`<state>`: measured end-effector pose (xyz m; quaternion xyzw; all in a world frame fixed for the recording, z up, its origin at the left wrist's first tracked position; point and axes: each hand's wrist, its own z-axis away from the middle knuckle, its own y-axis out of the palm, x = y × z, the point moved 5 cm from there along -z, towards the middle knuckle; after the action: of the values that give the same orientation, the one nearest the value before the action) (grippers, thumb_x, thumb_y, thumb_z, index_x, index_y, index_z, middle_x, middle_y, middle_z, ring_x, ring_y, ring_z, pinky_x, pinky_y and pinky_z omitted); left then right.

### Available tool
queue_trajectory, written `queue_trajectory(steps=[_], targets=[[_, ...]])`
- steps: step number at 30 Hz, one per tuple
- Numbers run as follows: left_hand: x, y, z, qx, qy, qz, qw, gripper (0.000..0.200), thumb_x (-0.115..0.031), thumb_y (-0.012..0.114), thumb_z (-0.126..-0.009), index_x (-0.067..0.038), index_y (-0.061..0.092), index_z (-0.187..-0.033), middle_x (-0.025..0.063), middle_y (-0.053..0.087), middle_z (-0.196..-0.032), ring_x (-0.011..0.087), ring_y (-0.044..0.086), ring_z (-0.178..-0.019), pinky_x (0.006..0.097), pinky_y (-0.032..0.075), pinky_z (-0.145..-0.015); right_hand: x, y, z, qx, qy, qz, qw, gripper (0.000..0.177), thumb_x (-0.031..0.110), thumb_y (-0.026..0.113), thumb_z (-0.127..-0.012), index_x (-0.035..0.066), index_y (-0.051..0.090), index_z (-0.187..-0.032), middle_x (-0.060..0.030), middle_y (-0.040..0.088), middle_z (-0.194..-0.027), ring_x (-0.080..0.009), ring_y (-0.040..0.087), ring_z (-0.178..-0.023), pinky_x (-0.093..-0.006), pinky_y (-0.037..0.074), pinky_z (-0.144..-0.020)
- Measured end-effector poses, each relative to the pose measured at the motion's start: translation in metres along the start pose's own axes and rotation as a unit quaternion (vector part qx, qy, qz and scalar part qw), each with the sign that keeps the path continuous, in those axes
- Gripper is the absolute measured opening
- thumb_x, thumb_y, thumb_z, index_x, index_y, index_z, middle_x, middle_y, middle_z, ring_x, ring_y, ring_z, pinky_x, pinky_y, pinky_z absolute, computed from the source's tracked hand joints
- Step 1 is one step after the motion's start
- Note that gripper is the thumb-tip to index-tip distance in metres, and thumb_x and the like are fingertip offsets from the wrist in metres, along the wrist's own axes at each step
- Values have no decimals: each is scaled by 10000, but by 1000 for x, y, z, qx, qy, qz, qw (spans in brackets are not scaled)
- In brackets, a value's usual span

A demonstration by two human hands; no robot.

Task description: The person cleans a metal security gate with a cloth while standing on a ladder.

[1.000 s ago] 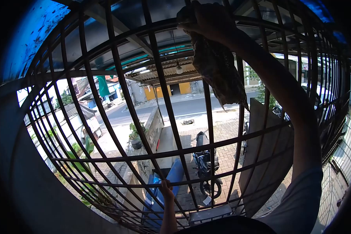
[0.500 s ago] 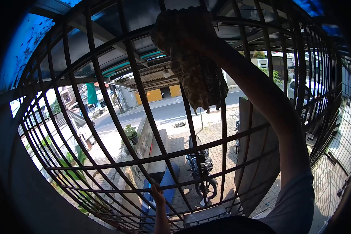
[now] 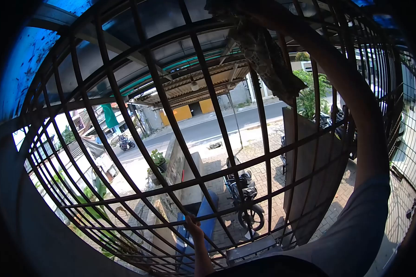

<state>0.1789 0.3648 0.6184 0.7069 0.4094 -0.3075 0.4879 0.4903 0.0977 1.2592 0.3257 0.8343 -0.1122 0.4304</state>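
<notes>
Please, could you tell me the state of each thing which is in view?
Left hand: closed around the bars.
Right hand: raised, holding the cloth; fingers too dark to make out.
Cloth: bunched, hanging.
Bars: upright and crosswise, in place.
Near motorbike: parked, no rider.
Potted plant: upright, leafy.
Lamp: hanging; lit or not, cannot tell.

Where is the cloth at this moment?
In the head view, the cloth hangs right of centre near the top, by the window bars, just left of the raised right arm.
</notes>
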Motion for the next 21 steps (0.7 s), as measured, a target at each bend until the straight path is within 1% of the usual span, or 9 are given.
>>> queue_trajectory(steps=[6,8,9,10,12,13,15,18,21], targets=[[6,-2,-1,-2,-10,4,1000,462,-551,454,-929,-143,432,-712,-44,324,-519,72,284,-403,242,175,-389,-5,-35,41,-193,91,-76,974,231,118,619,-858,52,551,-1068,-145,570,-945,-271,567,-921,-387,490,-667],[5,-2,-1,24,-4,11,1000,458,-555,452,-929,-142,443,-731,-41,334,-522,74,297,-415,245,193,-398,13,-42,15,-103,204,-259,939,190,132,600,-874,55,568,-1044,-120,586,-904,-256,586,-894,-380,496,-648],[1,0,1,28,3,6,1000,461,-558,448,-930,-140,446,-735,-40,336,-524,74,301,-419,245,197,-401,19,-30,7,-10,315,-427,848,158,147,580,-890,58,586,-1020,-95,602,-862,-240,605,-867,-373,502,-630],[1,-1,0,32,-1,5,999,461,-558,448,-930,-140,446,-735,-40,336,-524,74,301,-419,245,197,-401,18,-17,2,-6,317,-425,848,158,147,580,-890,58,586,-1020,-95,602,-862,-240,605,-867,-373,502,-630],[2,-1,2,16,-6,-17,1000,474,-565,430,-933,-130,451,-745,-36,330,-521,77,313,-425,245,203,-404,31,-10,-15,-82,73,130,985,153,168,552,-896,73,602,-1005,-66,607,-749,-234,634,-737,-360,509,-601],[4,-1,3,17,-7,-19,1000,474,-565,430,-933,-130,451,-745,-36,330,-521,77,313,-425,245,203,-404,28,-12,-5,-80,75,129,986,153,168,552,-896,73,602,-1005,-66,607,-749,-234,634,-737,-360,509,-601],[5,-3,-3,22,20,-31,999,489,-572,414,-934,-120,453,-753,-32,326,-518,79,313,-420,247,197,-400,4,0,28,58,303,-400,863,150,183,539,-877,80,604,-965,-74,601,-704,-255,630,-652,-370,510,-592],[1,0,-5,29,19,-18,999,494,-564,416,-935,-117,438,-727,-31,323,-518,82,304,-410,249,186,-397,-4,-14,23,-17,79,-74,994,159,188,538,-867,74,612,-951,-91,615,-726,-237,644,-687,-386,514,-597],[1,0,0,22,6,-13,1000,472,-540,428,-941,-133,431,-702,-40,324,-528,74,283,-410,245,172,-397,33,-14,-11,144,256,29,956,181,212,518,-887,62,612,-925,-120,622,-757,-269,645,-752,-399,511,-635]])
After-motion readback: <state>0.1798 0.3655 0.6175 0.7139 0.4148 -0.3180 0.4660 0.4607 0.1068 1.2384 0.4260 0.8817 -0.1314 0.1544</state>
